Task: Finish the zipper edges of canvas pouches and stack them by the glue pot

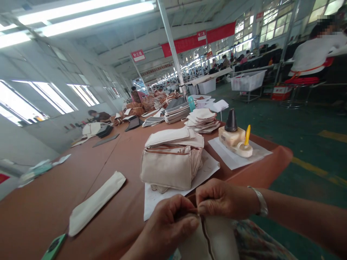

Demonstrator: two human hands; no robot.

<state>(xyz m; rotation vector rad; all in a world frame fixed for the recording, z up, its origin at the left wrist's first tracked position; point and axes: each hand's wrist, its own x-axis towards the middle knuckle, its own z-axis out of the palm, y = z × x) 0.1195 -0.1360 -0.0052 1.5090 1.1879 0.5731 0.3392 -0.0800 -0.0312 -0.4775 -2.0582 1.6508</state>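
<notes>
Both left hand (170,225) and right hand (223,198) pinch pouch (222,236) edge; apparently an edge-aligning step, next calling for steady grip

Pouch stack (166,168) blocks left hand (169,224) ahead.

Brown tabletop (116,213) — paper (230,159), pale strip (97,204)

Pouches (166,168) on paper (210,167), container (230,137) right, strip (97,204) left
</notes>
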